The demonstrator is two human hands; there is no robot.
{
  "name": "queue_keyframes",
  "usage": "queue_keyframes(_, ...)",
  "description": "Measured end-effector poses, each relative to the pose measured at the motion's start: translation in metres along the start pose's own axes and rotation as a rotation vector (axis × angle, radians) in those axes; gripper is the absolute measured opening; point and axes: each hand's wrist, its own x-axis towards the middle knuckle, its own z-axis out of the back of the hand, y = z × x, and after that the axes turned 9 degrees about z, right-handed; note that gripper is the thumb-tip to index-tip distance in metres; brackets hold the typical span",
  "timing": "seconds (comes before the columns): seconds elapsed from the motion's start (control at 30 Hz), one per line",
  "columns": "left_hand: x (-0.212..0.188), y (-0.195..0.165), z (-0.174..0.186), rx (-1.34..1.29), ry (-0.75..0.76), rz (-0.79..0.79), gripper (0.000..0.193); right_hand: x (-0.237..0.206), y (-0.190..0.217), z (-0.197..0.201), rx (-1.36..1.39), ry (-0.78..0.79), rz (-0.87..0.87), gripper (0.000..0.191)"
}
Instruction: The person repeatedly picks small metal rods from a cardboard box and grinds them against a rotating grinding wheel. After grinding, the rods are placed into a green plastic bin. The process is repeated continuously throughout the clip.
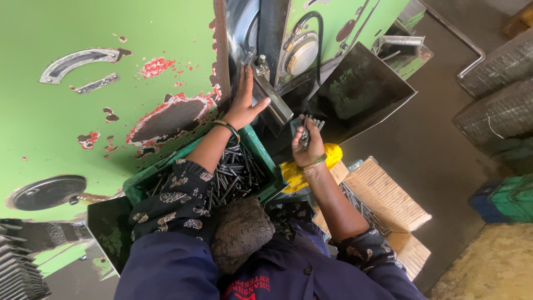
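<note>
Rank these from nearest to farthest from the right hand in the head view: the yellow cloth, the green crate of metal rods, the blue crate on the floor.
1. Yellow cloth: just below the right hand, by the wrist.
2. Green crate of metal rods: to its left, under the left forearm.
3. Blue crate: far right, on the floor.

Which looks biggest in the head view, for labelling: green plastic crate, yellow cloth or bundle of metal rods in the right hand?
1. Green plastic crate
2. Yellow cloth, partly hidden
3. Bundle of metal rods held by right hand
</note>
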Motion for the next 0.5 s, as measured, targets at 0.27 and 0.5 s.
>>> queue_keyframes(0.27,-0.002,0.004,-0.006,-0.026,-0.028,0.091,0.092,-0.020,0.002,-0.010,-0.043,0.418,-0.051,0.050)
queue_keyframes(0.5,-0.001,0.000,-0.004,0.067,-0.052,0.037,0.118,-0.029,0.004,-0.013,-0.141,0.504,-0.121,0.039)
